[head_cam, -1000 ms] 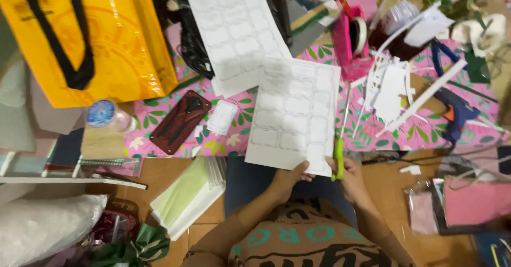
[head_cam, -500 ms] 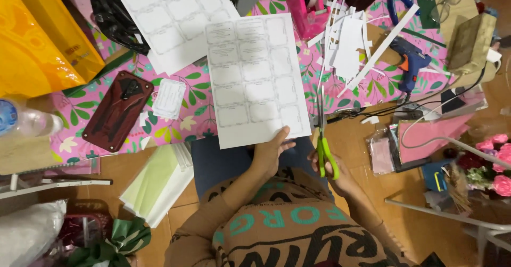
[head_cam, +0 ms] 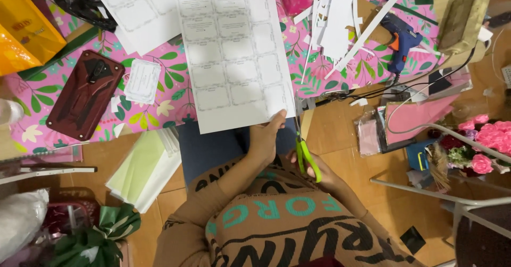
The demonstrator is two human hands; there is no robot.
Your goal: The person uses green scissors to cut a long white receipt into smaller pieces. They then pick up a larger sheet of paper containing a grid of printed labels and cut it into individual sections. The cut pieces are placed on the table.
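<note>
My left hand (head_cam: 265, 139) pinches the near edge of a white printed sheet (head_cam: 234, 54) with a grid of label boxes, held over my lap. My right hand (head_cam: 314, 172) grips green-handled scissors (head_cam: 304, 152), whose blades point up at the sheet's lower right corner. A second printed sheet (head_cam: 138, 9) lies behind on the pink floral table cover (head_cam: 159, 104). A small cut-out label (head_cam: 141, 80) rests next to a dark red phone case (head_cam: 85, 94).
White paper offcuts (head_cam: 340, 25) and a blue glue gun (head_cam: 400, 35) lie at the upper right, an orange bag (head_cam: 24, 30) at the upper left. Pale green paper stack (head_cam: 143, 166) lies on the floor; pink flowers (head_cam: 487, 139) and metal chair legs (head_cam: 426, 190) stand right.
The view has shifted so the table sits higher in frame. The sheet has come closer to me, and the scissors now meet its lower right corner.
</note>
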